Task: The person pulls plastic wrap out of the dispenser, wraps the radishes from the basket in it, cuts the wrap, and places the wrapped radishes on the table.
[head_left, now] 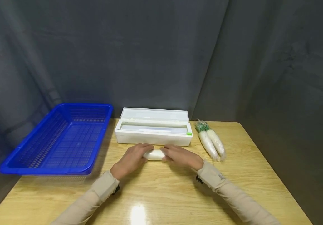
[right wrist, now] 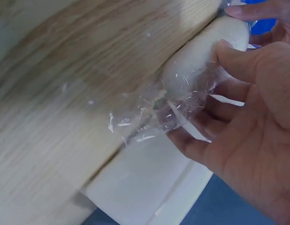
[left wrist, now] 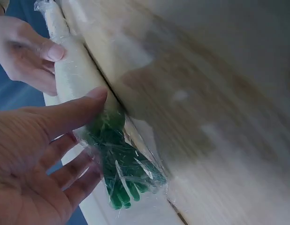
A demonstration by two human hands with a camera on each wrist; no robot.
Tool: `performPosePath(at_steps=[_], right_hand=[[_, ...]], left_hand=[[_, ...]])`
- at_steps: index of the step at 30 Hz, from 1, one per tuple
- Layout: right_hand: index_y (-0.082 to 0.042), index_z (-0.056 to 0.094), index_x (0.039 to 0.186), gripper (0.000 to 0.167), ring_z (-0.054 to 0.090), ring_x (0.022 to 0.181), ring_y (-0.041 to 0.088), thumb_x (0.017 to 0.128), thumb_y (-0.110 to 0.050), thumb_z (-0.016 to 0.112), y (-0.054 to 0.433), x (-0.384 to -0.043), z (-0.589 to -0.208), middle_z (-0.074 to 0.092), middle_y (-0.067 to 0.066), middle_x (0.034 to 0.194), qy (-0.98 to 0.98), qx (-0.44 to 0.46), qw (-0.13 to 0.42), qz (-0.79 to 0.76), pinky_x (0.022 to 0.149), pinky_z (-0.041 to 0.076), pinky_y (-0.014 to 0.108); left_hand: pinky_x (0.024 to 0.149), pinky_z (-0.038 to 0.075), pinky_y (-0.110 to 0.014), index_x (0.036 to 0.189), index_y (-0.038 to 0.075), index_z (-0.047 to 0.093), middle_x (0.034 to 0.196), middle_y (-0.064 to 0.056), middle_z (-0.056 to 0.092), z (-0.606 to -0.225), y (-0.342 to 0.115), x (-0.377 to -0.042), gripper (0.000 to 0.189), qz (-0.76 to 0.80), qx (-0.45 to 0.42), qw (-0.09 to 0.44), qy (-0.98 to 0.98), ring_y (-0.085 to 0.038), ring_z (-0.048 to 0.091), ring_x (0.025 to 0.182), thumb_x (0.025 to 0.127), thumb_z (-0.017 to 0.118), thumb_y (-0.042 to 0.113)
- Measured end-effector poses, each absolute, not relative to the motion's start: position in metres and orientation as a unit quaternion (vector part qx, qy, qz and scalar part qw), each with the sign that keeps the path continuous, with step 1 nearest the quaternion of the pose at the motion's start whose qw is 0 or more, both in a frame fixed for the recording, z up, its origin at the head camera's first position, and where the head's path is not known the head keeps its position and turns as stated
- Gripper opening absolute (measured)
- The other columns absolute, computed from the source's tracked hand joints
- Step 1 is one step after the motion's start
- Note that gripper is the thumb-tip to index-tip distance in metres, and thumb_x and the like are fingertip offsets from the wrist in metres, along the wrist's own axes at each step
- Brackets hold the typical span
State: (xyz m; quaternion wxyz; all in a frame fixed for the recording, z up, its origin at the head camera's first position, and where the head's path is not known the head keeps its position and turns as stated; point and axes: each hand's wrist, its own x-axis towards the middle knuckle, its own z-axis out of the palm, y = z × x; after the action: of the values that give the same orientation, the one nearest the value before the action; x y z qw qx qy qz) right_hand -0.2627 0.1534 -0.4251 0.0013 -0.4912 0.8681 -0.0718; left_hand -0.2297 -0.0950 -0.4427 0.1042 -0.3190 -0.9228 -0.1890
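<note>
A white daikon radish with a green leafy top, wrapped in clear film, lies crosswise between my hands just in front of the white film dispenser box. My left hand grips its leafy end, thumb on the near side and fingers behind, as the left wrist view shows with the green top. The right hand holds the other end. In the right wrist view, loose crinkled film sticks out past that end, by my fingers.
Two film-wrapped daikon radishes with green tops lie right of the dispenser box, whose lid stands raised. A green slider sits at its right end. To the left stands a blue plastic basket. A dark curtain hangs behind the wooden table.
</note>
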Motion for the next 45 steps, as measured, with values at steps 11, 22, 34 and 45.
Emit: performPosePath(at_steps=[11, 22, 34, 45], right_hand=[[-0.003, 0.060, 0.130, 0.063, 0.063, 0.096, 0.024, 0.081, -0.026, 0.091, 0.163, -0.251, -0.430, 0.062, 0.011, 0.112, 0.869, -0.475, -0.137, -0.029, 0.070, 0.054, 0.034], [-0.002, 0.062, 0.113, 0.039, 0.067, 0.087, 0.023, 0.089, -0.024, 0.085, 0.156, -0.253, -0.448, 0.066, 0.009, 0.101, 0.872, -0.461, -0.162, -0.013, 0.069, 0.057, 0.034], [0.004, 0.056, 0.132, 0.048, 0.064, 0.097, 0.016, 0.090, -0.003, 0.077, 0.183, -0.249, -0.446, 0.065, 0.010, 0.108, 0.806, -0.523, -0.251, 0.118, 0.084, 0.055, 0.025], [0.004, 0.043, 0.147, 0.045, 0.065, 0.119, 0.013, 0.105, 0.012, 0.028, 0.196, -0.243, -0.448, 0.062, 0.006, 0.135, 0.740, -0.497, -0.352, 0.284, 0.106, 0.050, 0.027]], left_hand=[[0.082, 0.060, -0.043, 0.122, 0.006, 0.074, 0.112, -0.009, 0.077, -0.437, -0.100, -0.241, 0.043, -0.210, -0.307, 0.073, -0.925, -0.029, 0.075, 0.099, 0.081, 0.085, -0.001], [0.082, 0.058, -0.038, 0.122, 0.005, 0.075, 0.109, -0.008, 0.077, -0.424, -0.107, -0.248, 0.035, -0.209, -0.329, -0.001, -0.921, -0.021, 0.071, 0.093, 0.088, 0.081, 0.004], [0.071, 0.046, -0.027, 0.135, 0.000, 0.069, 0.111, -0.009, 0.076, -0.420, -0.109, -0.250, 0.041, -0.247, -0.319, -0.075, -0.912, -0.008, 0.051, 0.072, 0.095, 0.075, 0.009], [0.075, 0.060, -0.042, 0.124, 0.004, 0.067, 0.109, -0.011, 0.075, -0.441, -0.107, -0.227, 0.052, -0.073, -0.339, 0.150, -0.926, -0.029, 0.073, 0.090, 0.079, 0.091, 0.012]])
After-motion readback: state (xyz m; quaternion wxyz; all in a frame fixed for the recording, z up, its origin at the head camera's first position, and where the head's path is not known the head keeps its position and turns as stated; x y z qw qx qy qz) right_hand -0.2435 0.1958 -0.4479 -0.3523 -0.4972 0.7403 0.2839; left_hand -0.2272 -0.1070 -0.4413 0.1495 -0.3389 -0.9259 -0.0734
